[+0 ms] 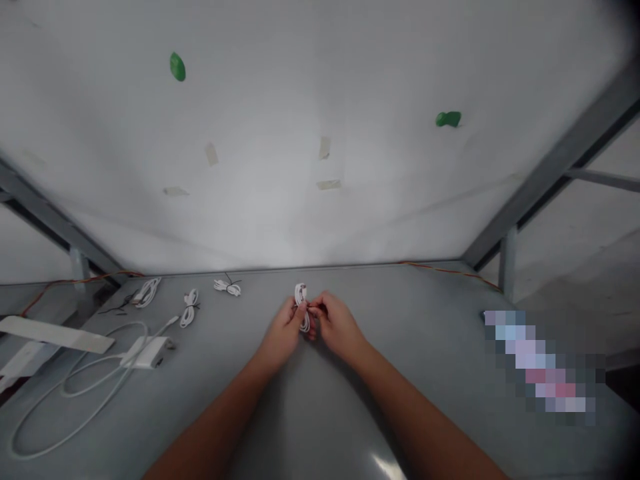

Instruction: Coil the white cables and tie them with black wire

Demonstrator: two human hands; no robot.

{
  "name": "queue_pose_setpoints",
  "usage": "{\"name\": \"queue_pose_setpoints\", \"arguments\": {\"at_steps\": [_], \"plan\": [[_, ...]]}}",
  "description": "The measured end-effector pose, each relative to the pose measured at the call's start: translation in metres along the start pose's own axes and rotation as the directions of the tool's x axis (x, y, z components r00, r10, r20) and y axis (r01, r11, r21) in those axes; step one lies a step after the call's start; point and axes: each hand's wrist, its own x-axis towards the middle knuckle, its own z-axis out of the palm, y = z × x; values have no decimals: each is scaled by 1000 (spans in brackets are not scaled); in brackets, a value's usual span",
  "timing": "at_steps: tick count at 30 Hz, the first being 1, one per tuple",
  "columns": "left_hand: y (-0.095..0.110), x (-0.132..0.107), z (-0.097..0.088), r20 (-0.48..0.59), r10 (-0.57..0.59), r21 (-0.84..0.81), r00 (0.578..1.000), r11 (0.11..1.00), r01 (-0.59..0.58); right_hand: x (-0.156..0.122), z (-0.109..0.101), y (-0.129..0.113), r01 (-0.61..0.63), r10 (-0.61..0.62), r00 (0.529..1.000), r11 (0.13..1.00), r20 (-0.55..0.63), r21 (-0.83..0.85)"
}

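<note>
Left hand: bare left hand point(283, 331) — curled fingers point(294, 308) nearly closed, pinching the small bundle of coiled white cable point(301, 292) from its left side.
Right hand: bare right hand point(338, 325) — bent fingers point(318, 309) closed against the same bundle from the right; exact grip partly hidden.
Bundle: stands upright between both hands, above the grey metal tabletop point(400, 380).
Handling (judged): light, soft, flexible; loops may slip apart, so the narrow middle looks the best hold — not a loose loop.
Nearby: three similar bundles of white cable point(189, 308) lie to the left, towards the far edge; a white rectangular power adapter point(149, 352) trails a long white cable point(75, 393).
Rest: thin orange-red wire point(450, 269) runs along the far edge.
</note>
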Motion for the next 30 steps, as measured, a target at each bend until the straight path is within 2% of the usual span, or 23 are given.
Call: {"name": "queue_pose_setpoints", "arguments": {"at_steps": [4, 7, 10, 13, 17, 19, 22, 24, 26, 28, 30], "plan": [[4, -2, 7, -13, -142, -280, 990, 951, 133, -1, 0, -1, 25, -24, 1000, 994, 16, -111], [4, -2, 8, -29, -164, -323, 986, 935, 145, -1, 0, 0, 28, -28, 1000, 984, 1, -178], [0, 0, 7, -176, -139, -254, 974, 963, 92, -2, 2, -1, 38, -36, 999, 968, 12, -247], [-3, 3, 4, -302, -127, -233, 945, 971, 57, -3, 3, -4, 57, -48, 998, 945, 34, -323], [6, 9, -15, -447, -143, -290, 883, 957, 8, 4, -7, -5, 30, -18, 999, 900, 31, -435], [13, 12, -30, -485, -156, -327, 861, 945, -12, 7, -25, 1, -25, 34, 999, 878, 11, -478], [22, 14, -49, -530, -178, -341, 829, 940, -17, 2, -75, 21, -194, 188, 980, 833, -65, -517], [24, 15, -56, -542, -174, -320, 822, 947, -10, -10, -115, 40, -351, 310, 936, 769, -170, -534], [24, 15, -57, -540, -164, -292, 826, 956, -2, -24, -150, 58, -504, 438, 862, 691, -255, -518], [20, 15, -54, -526, -137, -231, 839, 973, 14, -31, -171, 69, -542, 464, 839, 671, -283, -506], [17, 14, -49, -495, -92, -126, 864, 991, 34, -28, -172, 68, -528, 441, 849, 682, -292, -506]]}}
